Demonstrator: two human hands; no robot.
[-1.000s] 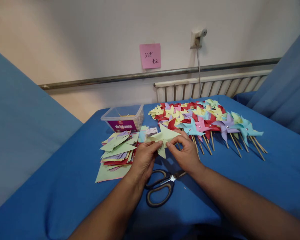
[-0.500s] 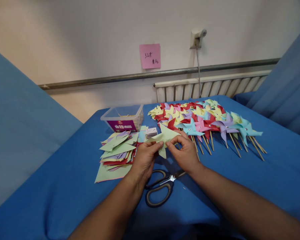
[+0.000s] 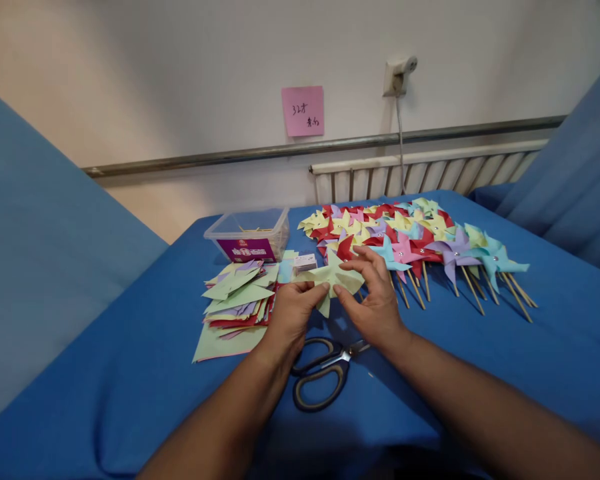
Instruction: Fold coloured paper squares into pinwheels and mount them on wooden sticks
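Observation:
A pale green paper pinwheel (image 3: 331, 270) with pointed blades is held over the table in front of me. My left hand (image 3: 295, 307) pinches it near its centre, thumb on top and the other fingers mostly hidden beneath. At its right side is my right hand (image 3: 375, 297), its thumb tip against the paper by the centre and its fingers lifted and spread apart. Below the hands lie scissors (image 3: 325, 373) with dark handles, their blades partly hidden by my right hand. Left of my left hand is a stack of cut coloured paper (image 3: 240, 300).
A clear plastic box (image 3: 247, 233) with thin sticks stands behind the paper stack, near a small pile of white cards (image 3: 305, 262). Many coloured pinwheels on sticks (image 3: 420, 243) cover the back right of the blue tablecloth (image 3: 480, 373). Blue curtains (image 3: 40, 253) hang at both sides.
My right hand has loosened its pinch on the pinwheel, its fingers rising and spreading. My left hand keeps its hold. The view has shifted slightly.

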